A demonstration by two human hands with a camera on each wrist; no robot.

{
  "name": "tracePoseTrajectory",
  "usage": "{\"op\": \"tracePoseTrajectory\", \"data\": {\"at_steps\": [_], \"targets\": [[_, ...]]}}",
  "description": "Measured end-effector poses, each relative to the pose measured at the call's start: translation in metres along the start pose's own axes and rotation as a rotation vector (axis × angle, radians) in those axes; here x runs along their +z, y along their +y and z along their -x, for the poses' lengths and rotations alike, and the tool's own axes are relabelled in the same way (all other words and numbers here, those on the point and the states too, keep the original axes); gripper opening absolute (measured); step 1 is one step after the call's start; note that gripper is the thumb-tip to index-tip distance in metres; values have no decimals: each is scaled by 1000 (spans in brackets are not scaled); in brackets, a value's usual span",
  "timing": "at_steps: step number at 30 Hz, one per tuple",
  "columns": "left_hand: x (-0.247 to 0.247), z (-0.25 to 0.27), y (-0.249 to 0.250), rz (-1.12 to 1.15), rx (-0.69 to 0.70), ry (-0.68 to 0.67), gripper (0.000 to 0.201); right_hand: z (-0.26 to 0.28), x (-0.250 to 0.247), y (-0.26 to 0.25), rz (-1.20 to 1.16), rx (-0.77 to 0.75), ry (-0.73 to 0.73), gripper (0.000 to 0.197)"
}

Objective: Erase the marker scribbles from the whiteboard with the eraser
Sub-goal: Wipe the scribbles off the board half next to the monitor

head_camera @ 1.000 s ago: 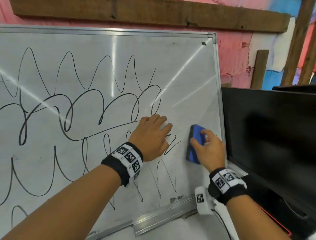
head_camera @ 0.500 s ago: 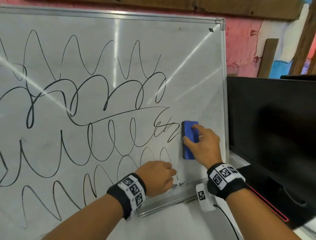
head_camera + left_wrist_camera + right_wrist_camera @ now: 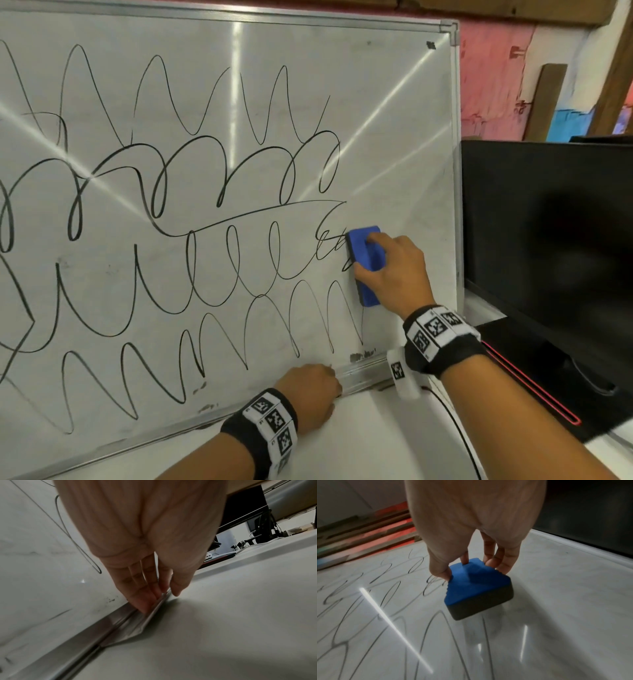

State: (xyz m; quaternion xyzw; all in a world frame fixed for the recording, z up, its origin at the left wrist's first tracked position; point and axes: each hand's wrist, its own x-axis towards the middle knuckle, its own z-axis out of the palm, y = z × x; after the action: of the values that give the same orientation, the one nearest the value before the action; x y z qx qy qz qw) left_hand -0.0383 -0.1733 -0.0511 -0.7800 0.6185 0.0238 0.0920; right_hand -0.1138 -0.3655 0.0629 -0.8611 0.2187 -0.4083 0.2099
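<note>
Eraser meeting first scribbles at whiteboard's right edge

Erasing is only getting started: the blue eraser (image 3: 364,263) is sitting upright against the whiteboard (image 3: 394,113), right of centre and near the right-hand frame, its left edge touching the small tangle of marker scribbles (image 3: 191,219) that is filling nearly all the rest of the surface. The person's right hand (image 3: 394,274) is gripping the eraser, thumb pressing one long side and fingers (image 3: 502,562) curling over the other, dark felt facing the board. From the right wrist view the near end of the felt is looking slightly raised (motion blur is making this hard to judge), so flattening the pad fully against the surface and keeping even pressure is likely the way to do this pass well. Long overlapping strokes working leftward, row by row, would probably be leaving fewer streaks than short dabs. The left hand (image 3: 308,387) is resting low at the board's bottom edge, fingers (image 3: 144,599) nearly straight and together, tips lying in the metal marker tray (image 3: 120,632), thumb touching the white tabletop (image 3: 223,615); it is holding nothing and appears to be steadying the board. A dark monitor (image 3: 548,233) is standing just beside the board on the right
</note>
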Motion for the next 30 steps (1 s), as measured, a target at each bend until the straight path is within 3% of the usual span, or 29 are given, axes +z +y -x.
{"op": "tracePoseTrajectory", "data": {"at_steps": [7, 15, 23, 30], "targets": [[6, -5, -2, 33, -54, 20, 24, 55, 13, 30, 55, 100, -149, 52], [6, -10, -6, 129, -101, 12, 32, 38, 9, 19, 27, 96, -90, 46], [3, -10, -5, 170, -82, 31, 25, 74, 19, 35, 163, 205, -408, 48], [0, -10, -2, 181, -99, 36, 25, 81, 17, 38, 245, 250, -562, 44]]}}
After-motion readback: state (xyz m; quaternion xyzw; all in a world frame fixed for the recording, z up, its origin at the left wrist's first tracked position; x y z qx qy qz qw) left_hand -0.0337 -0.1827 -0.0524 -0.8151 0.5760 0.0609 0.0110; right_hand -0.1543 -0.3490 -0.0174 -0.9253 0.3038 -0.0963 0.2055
